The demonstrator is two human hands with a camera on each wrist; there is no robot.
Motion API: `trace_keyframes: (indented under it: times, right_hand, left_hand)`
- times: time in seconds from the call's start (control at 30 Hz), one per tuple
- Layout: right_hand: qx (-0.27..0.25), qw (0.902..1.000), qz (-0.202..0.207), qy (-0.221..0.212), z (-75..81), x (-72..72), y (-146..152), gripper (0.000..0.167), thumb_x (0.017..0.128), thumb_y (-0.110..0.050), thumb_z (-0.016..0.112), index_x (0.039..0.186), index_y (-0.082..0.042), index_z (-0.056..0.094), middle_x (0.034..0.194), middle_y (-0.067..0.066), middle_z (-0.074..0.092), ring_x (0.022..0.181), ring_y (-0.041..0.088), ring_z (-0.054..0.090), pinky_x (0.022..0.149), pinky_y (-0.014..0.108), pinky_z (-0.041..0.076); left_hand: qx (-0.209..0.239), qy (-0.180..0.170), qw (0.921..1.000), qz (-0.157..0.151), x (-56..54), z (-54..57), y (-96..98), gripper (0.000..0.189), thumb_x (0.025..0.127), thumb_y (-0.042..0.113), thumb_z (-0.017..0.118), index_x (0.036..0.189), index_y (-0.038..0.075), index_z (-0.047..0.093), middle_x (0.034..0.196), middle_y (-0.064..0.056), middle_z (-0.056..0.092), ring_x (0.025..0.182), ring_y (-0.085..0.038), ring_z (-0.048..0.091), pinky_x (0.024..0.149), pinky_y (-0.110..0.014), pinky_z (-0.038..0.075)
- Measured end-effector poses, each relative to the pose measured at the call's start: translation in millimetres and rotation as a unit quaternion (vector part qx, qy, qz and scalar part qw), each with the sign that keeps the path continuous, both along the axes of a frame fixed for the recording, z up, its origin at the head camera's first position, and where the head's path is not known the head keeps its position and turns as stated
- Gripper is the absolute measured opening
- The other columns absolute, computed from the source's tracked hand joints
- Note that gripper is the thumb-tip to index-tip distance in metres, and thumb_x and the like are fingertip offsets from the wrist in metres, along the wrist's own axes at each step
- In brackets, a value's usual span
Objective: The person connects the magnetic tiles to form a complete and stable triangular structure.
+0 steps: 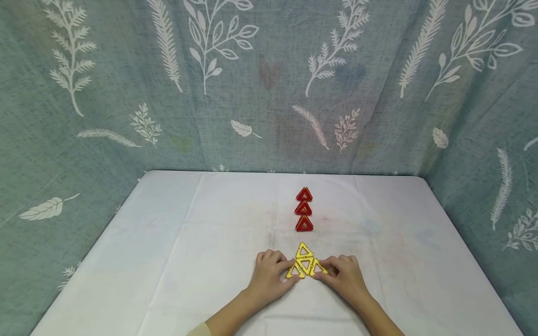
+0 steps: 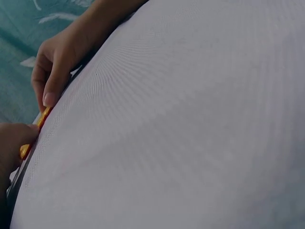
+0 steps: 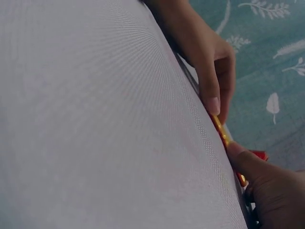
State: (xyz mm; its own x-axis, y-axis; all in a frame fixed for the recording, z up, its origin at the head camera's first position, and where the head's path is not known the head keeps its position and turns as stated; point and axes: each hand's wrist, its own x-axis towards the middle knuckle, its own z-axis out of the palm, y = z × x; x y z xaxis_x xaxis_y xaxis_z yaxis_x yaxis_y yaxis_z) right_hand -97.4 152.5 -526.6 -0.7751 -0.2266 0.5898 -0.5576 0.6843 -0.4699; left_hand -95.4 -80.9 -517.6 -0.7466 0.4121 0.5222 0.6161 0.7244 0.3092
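Several yellow triangular frame tiles lie flat on the table, edge to edge, forming one larger triangle. My left hand pinches its left corner tile between thumb and index finger. On the other side, my right hand pinches the right corner tile the same way. Both wrist views catch the tiles from a low side angle, as a thin yellow strip with a red lower edge. Thumbs and fingertips cover parts of the two corner tiles.
Three red triangular pieces stand in a line beyond the yellow tiles, running toward the back of the table. A white cloth covers the table. Grey-green curtains with white leaf prints close in the back and both sides.
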Motion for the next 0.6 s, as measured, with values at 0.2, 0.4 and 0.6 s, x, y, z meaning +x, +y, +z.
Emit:
trace_keyframes:
  times: [0.2,0.4,0.6]
  right_hand:
    - [0.015,0.9999,-0.005,0.005,0.2,1.4,-0.7,0.033,0.057,-0.036,0.085,0.080,-0.017,0.071,0.056,-0.021,0.032,0.057,-0.007,0.024,0.066,0.021,0.025]
    - [0.021,0.9997,-0.009,0.001,-1.9,2.7,-0.1,0.034,0.059,-0.038,0.084,0.082,-0.017,0.072,0.057,-0.023,0.030,0.057,-0.007,0.023,0.066,0.021,0.026]
    - [0.014,0.9998,0.003,0.010,-1.5,0.6,0.3,0.034,0.058,-0.036,0.085,0.082,-0.016,0.072,0.057,-0.021,0.032,0.058,-0.007,0.023,0.066,0.021,0.025]
  left_hand:
    - [0.005,-0.012,0.9998,0.014,2.9,1.2,2.0,0.041,0.071,0.047,0.078,0.099,0.017,0.075,0.084,0.010,0.054,0.080,-0.007,0.043,0.080,-0.033,0.033]
    - [0.012,-0.006,0.9999,0.008,3.7,1.1,1.5,0.041,0.068,0.047,0.080,0.096,0.017,0.075,0.083,0.010,0.054,0.079,-0.006,0.043,0.078,-0.032,0.033]
    - [0.017,0.002,0.9998,0.003,2.9,1.9,1.4,0.042,0.067,0.047,0.080,0.095,0.016,0.076,0.082,0.010,0.053,0.079,-0.006,0.043,0.078,-0.032,0.033]
